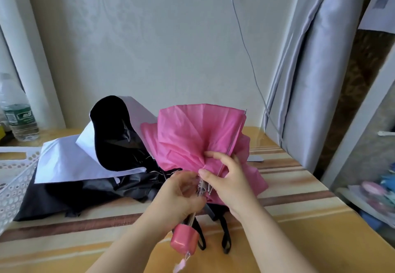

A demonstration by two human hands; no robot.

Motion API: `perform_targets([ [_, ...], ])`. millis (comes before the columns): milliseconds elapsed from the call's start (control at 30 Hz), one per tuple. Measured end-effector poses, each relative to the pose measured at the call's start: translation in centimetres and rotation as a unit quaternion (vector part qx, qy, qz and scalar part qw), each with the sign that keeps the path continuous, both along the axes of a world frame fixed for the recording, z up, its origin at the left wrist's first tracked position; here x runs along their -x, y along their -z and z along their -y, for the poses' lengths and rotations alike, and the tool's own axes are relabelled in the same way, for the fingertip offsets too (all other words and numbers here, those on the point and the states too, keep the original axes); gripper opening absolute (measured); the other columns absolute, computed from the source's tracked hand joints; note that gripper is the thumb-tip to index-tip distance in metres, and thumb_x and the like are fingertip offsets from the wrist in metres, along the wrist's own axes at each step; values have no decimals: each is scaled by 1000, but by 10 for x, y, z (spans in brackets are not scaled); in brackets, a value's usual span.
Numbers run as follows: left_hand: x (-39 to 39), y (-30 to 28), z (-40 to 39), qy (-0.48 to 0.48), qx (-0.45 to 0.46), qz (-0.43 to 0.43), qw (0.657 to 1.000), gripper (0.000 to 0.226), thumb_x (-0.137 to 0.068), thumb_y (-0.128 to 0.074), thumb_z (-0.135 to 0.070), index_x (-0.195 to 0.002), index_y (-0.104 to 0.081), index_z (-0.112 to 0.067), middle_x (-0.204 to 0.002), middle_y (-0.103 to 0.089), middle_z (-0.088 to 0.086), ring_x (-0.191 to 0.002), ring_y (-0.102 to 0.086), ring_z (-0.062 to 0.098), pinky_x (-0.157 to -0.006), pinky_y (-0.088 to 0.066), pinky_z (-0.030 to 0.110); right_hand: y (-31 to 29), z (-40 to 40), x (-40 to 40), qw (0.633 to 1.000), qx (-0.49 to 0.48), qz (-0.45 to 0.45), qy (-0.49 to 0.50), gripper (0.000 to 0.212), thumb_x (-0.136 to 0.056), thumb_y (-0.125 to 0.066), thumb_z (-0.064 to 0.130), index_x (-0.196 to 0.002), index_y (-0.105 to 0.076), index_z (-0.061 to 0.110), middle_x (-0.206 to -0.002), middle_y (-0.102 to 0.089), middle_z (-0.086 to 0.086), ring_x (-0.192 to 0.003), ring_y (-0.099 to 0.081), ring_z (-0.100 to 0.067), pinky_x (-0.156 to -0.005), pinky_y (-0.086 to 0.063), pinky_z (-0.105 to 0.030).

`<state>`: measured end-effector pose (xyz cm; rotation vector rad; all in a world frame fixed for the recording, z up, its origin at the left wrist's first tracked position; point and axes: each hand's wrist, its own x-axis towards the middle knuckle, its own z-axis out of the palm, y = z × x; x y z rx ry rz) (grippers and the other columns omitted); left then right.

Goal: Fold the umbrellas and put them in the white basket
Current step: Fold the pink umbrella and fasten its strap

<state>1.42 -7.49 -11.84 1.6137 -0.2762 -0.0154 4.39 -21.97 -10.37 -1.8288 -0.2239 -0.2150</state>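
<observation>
Nearest the camera, the pink umbrella's (201,136) stubby pink handle (185,240) hangs low over the striped surface (299,219), a small tassel dangling beneath it. Just above the handle, the left hand (179,191) curls around the metal shaft, gripping it where the ribs gather. The right hand (226,176) sits immediately beside it, thumb and fingers pinching a fold of pink canopy and a thin metal rib against the shaft. The half-collapsed canopy fans up and away from both hands, one rib tip poking out at its upper right edge. Under the hands lie black straps (224,236) on the surface. Farther left, a black-and-white umbrella (102,151) lies loosely crumpled on the surface, touching the pink fabric. The white basket (15,178), perforated with round holes, stands at the left edge, beside that umbrella. Behind it a clear water bottle (19,112) stands near the wall, and a grey cable (245,48) trails down from a wall socket.
</observation>
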Motion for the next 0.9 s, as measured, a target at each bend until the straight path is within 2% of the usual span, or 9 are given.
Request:
perform_targets([
  [100, -3, -3, -1, 10, 19, 0, 1000, 36, -74, -66, 7, -104, -70, -14, -107, -69, 18, -98, -68, 33, -85, -57, 43, -8, -1, -2, 999, 29, 26, 4, 35, -79, -77, 25, -101, -62, 48, -125, -44, 12, -113, -50, 1, -78, -45, -5],
  [167, -2, -14, -1, 19, 28, 26, 999, 39, -74, -64, 13, -106, -69, -10, -103, -71, 16, -100, -66, 37, -87, -55, 47, -22, 2, 1, 997, 55, 55, 3, 36, -80, -76, 31, -107, -60, 49, -126, -45, 13, -111, -48, 6, -85, -42, -5],
  [267, -2, -41, 3, 30, 78, 81, 993, 45, -66, -62, 9, -109, -65, -6, -103, -73, 10, -97, -70, 23, -80, -57, 31, -54, 9, 6, 991, 74, 111, 1, 41, -79, -73, 43, -115, -56, 52, -130, -45, 17, -116, -48, 3, -93, -41, -17],
  [400, -15, -72, 12, 46, 114, 140, 982, 39, -67, -57, 12, -101, -64, -8, -95, -72, 1, -93, -68, 13, -81, -53, 22, -87, 15, -5, 981, 73, 182, -8, 50, -82, -68, 45, -127, -47, 54, -138, -42, 14, -124, -43, 3, -99, -36, -17],
  [500, -29, -64, 10, 44, 113, 126, 985, 45, -66, -58, 11, -105, -64, -10, -98, -72, 0, -96, -67, 13, -82, -53, 24, -71, 7, -21, 990, 51, 109, -68, 58, -81, -65, 53, -128, -34, 65, -149, -30, 16, -135, -35, -4, -108, -37, -31],
  [567, -30, -44, 6, 29, 96, 84, 991, 47, -65, -60, 9, -109, -64, -8, -101, -72, 6, -97, -66, 18, -84, -54, 27, -43, -2, -26, 995, 0, 52, -82, 60, -71, -69, 59, -120, -37, 73, -145, -29, 19, -134, -40, -12, -103, -46, -42],
  [700, -19, -11, -3, 20, 3, 30, 999, 39, -70, -67, 6, -107, -66, -6, -105, -70, 16, -100, -66, 34, -91, -54, 45, 4, -13, -25, 997, -65, 4, -36, 44, -73, -81, 29, -99, -61, 59, -133, -40, 7, -120, -51, -10, -90, -54, -26],
  [800, -16, -7, -8, -1, -44, 22, 999, 35, -70, -72, 5, -102, -68, -9, -96, -72, 7, -89, -69, 19, -81, -55, 31, 21, -16, -25, 995, -94, -35, -21, 49, -53, -81, 45, -99, -65, 53, -130, -52, 2, -115, -57, -15, -93, -54, -35],
  [900, -9, -11, -10, -20, -90, 23, 995, 33, -74, -73, 6, -100, -69, -15, -93, -71, 6, -73, -65, 9, -68, -51, 19, 23, -20, -22, 993, -112, -42, -11, 52, -51, -79, 46, -100, -65, 52, -127, -56, 2, -114, -59, -16, -90, -56, -35],
])
